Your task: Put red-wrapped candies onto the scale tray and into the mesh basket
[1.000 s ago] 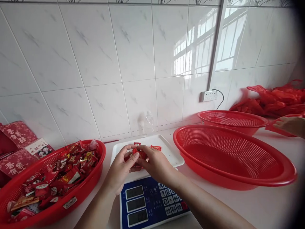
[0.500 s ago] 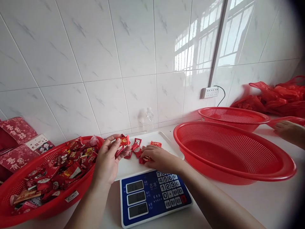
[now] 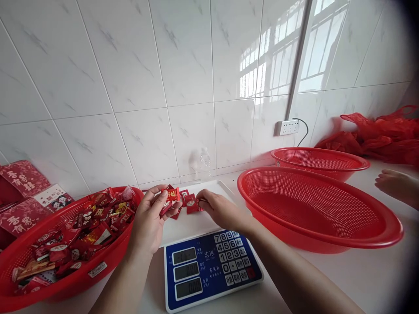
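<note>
Some wrapped candies (image 3: pixel 169 200) are gripped between the thumb and fingers of the left hand (image 3: pixel 149 224), probably bunched there to leave the other hand free; the right hand (image 3: pixel 224 213) curls over loose candies (image 3: pixel 190 203) on the white tray (image 3: pixel 193 225), though whether it pinches one I cannot tell; the scale (image 3: pixel 209 266) faces the person, presumably for easy reading.

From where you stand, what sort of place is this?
Perhaps a small packing or weighing room: there's a digital scale, a red basket full of wrapped packets, and a heap of red plastic bags.
</note>
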`<state>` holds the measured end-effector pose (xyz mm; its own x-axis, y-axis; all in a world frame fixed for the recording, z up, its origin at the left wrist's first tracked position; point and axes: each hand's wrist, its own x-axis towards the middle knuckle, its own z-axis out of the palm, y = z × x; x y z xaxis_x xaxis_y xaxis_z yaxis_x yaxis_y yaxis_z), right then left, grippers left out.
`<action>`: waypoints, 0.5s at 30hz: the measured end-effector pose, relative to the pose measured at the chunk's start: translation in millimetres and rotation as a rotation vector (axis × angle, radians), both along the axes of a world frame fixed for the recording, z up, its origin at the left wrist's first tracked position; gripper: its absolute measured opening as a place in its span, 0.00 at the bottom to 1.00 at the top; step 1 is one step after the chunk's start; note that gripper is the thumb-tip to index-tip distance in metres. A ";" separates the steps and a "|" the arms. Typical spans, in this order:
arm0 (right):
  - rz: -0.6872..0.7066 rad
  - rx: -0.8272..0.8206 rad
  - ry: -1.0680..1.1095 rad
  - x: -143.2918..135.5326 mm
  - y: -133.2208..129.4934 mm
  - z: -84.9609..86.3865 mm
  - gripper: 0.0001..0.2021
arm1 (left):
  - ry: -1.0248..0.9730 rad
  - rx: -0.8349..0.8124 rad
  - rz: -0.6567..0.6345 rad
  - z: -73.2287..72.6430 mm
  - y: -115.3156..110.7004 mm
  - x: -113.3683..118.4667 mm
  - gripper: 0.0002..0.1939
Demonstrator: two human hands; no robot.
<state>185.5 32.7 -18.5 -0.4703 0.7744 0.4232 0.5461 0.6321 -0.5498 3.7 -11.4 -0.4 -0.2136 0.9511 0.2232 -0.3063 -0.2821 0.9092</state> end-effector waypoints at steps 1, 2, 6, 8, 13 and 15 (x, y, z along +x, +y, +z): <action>-0.045 0.004 0.044 5.3 0.0 5.3 0.09 | -0.001 0.001 -0.001 -0.1 -0.2 0.0 0.15; -0.108 0.027 0.080 12.4 0.5 10.8 0.09 | -0.002 0.002 -0.001 -0.2 -0.3 0.0 0.15; -0.480 0.214 0.095 54.6 5.0 28.1 0.11 | -0.009 0.004 0.004 -0.6 -0.6 1.0 0.16; -0.671 0.279 0.013 76.8 7.7 32.3 0.13 | -0.018 -0.002 0.009 -0.5 -0.4 1.7 0.17; -0.812 0.273 -0.101 95.3 11.9 32.3 0.18 | -0.018 -0.010 0.005 0.0 -0.1 2.6 0.17; -0.636 0.211 -0.087 83.0 12.2 27.4 0.19 | -0.015 -0.008 0.004 -0.5 -0.4 2.7 0.17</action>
